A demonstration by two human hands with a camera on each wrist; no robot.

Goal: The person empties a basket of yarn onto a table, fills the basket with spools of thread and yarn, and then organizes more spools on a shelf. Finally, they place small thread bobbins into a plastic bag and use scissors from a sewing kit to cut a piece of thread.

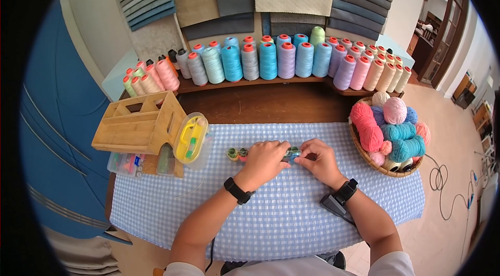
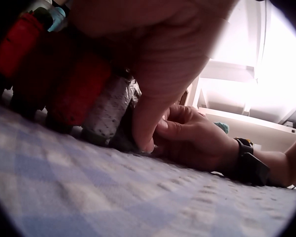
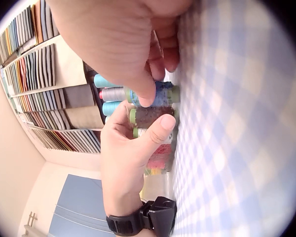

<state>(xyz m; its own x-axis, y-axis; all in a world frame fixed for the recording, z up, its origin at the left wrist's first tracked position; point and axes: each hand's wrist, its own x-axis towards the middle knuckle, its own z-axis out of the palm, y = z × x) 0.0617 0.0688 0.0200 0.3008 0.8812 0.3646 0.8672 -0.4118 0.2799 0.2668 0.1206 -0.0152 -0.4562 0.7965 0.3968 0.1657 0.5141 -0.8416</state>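
A row of small spools with green ends lies on the checked cloth. In the right wrist view it holds a blue spool, a dark brown one, a white one and a red one. My left hand grips the row, its thumb on the near side and its fingers behind; the left wrist view shows its thumb beside the silvery-white spool. My right hand pinches the blue spool at the row's right end, beside the brown one. Its other fingers are partly hidden.
A wooden organizer and a clear box with a yellow tray stand at left. A basket of yarn balls is at right. Large thread cones line the back shelf. A black device lies by my right wrist.
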